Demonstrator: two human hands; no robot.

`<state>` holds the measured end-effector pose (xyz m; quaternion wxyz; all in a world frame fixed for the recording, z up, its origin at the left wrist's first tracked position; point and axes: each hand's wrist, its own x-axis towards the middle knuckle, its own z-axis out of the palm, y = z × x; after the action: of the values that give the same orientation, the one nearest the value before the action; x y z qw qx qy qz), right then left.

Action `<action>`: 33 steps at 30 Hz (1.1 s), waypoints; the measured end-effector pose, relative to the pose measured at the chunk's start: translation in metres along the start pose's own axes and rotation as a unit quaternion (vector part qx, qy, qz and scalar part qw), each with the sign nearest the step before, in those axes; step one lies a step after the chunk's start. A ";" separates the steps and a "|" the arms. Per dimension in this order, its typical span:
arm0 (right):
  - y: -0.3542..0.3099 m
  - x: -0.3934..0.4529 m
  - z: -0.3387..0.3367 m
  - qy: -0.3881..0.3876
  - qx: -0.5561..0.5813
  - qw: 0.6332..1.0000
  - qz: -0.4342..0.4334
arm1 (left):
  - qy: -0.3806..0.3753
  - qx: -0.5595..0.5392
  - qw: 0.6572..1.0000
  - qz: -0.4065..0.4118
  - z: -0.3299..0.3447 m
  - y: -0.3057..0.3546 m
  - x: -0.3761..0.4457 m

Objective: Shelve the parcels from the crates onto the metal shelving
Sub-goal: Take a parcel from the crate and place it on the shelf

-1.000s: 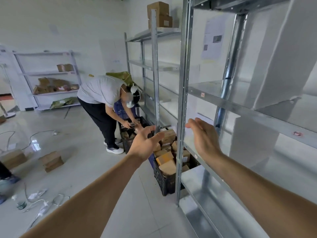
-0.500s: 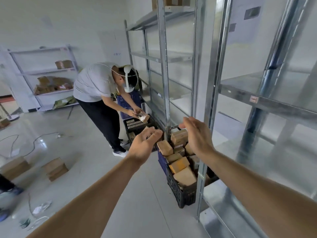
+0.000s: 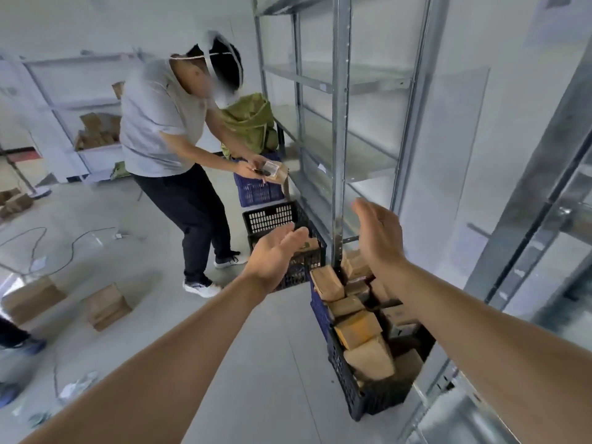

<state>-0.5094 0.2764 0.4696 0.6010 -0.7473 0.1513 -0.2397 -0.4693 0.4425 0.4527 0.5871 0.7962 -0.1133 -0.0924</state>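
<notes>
A dark blue crate (image 3: 344, 373) full of several brown cardboard parcels (image 3: 357, 328) stands on the floor against the metal shelving (image 3: 339, 123). Both my arms stretch out above it. My left hand (image 3: 275, 254) is open with straight fingers, palm turned inward, left of the crate's far end. My right hand (image 3: 378, 235) is open too, fingers straight, level with the shelving post and above the far parcels. Neither hand touches anything.
Another person (image 3: 173, 149) stands bent ahead, holding a small parcel (image 3: 275, 171) over a black crate (image 3: 282, 238) and a blue crate (image 3: 256, 190). Loose boxes (image 3: 107, 306) and cables (image 3: 57, 248) lie on the floor at left. A second shelf unit (image 3: 80, 123) stands at the back wall.
I have come closer to the crate, which now sits lower and nearer. Both hands stay empty and open, now further apart. The other person has straightened up with a parcel.
</notes>
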 end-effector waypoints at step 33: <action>0.192 0.383 0.031 0.318 0.005 0.923 0.215 | -0.312 0.065 0.946 -0.057 0.123 -0.064 0.510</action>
<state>-0.1593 0.0605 0.3460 0.5619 -0.5781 0.4908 -0.3305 -0.0111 0.2010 0.3478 0.4628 0.7694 -0.2507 -0.3619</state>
